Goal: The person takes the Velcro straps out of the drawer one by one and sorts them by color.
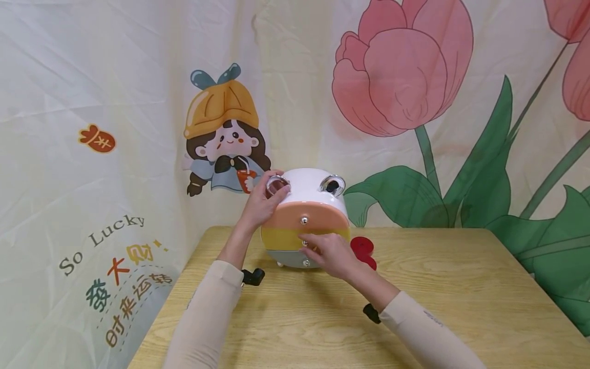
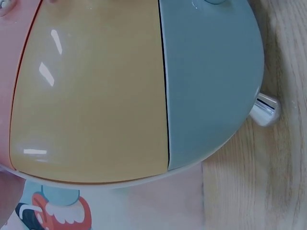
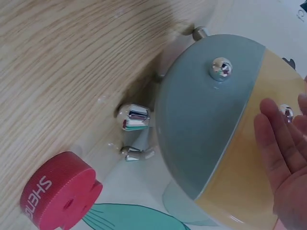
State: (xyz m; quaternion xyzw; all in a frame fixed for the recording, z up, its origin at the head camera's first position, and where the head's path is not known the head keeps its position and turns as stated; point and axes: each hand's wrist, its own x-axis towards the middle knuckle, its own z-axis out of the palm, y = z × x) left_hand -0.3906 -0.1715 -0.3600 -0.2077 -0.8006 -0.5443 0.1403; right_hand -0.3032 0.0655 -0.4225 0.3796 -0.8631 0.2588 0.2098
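Observation:
A small rounded drawer cabinet (image 1: 318,184) stands on the table, with a white top, two silver rings on it, and pink, yellow and grey-blue drawers. My left hand (image 1: 261,202) holds its upper left side by the left ring, thumb in front. Around the silver knob (image 3: 287,112) of the yellow drawer (image 2: 96,105), my right hand (image 1: 332,252) has index finger above and thumb below, other fingers extended. All drawers sit flush. Below, the grey-blue drawer (image 3: 201,115) carries its own knob (image 3: 221,69). The left fingers behind the cabinet are hidden.
A red roll of tape with white lettering (image 3: 57,191) lies on the wooden table (image 1: 415,307), right of the cabinet. Silver feet (image 3: 134,117) hold the cabinet up. Behind the table hangs a printed cloth (image 1: 295,102) with tulips and a cartoon figure.

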